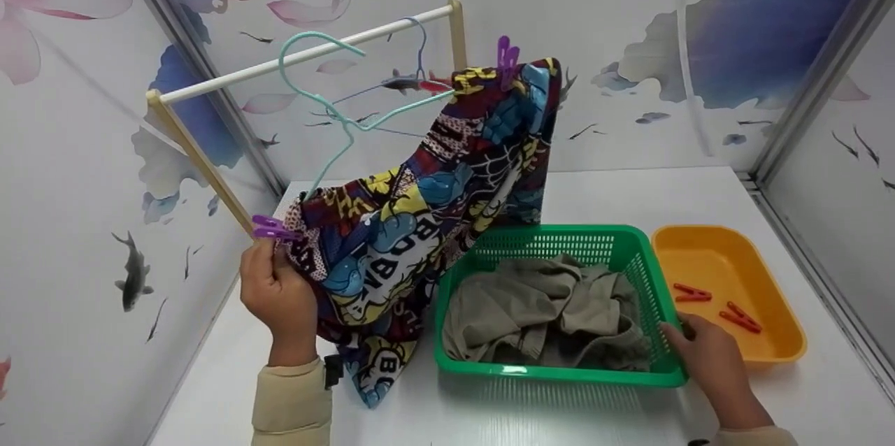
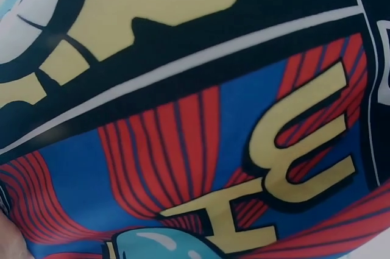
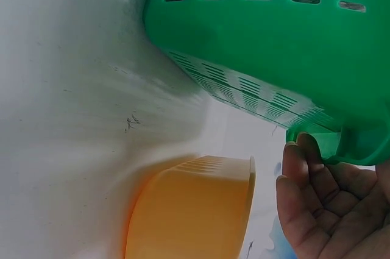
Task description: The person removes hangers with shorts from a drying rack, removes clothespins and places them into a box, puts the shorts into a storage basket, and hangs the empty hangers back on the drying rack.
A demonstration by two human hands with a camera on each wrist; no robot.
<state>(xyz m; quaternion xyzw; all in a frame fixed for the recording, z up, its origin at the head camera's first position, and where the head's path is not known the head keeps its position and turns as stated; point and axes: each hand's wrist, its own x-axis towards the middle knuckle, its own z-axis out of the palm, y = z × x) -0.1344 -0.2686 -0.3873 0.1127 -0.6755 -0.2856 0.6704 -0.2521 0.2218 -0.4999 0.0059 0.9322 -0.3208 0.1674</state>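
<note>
In the head view, a comic-print garment [image 1: 398, 236] hangs from a mint-green hanger [image 1: 363, 126]. One purple clothespin [image 1: 276, 228] is at its left end and another purple clothespin [image 1: 507, 63] at its upper right. My left hand [image 1: 278, 292] grips the garment's left end just under the clothespin; the left wrist view is filled with printed cloth [image 2: 183, 119]. My right hand [image 1: 717, 362] holds the right rim of a green basket [image 1: 559, 377], thumb above, with fingers [image 3: 298, 167] under the rim. Crumpled khaki cloth [image 1: 538, 306] lies inside the basket.
A rack with a white bar [image 1: 238, 77] and wooden posts stands behind, with a blue hanger [image 1: 421, 47] on the bar. Right of the basket, a yellow tray [image 1: 783, 306] contains two red clothespins [image 1: 741, 317]. Printed wall panels enclose the white table [image 1: 531, 418].
</note>
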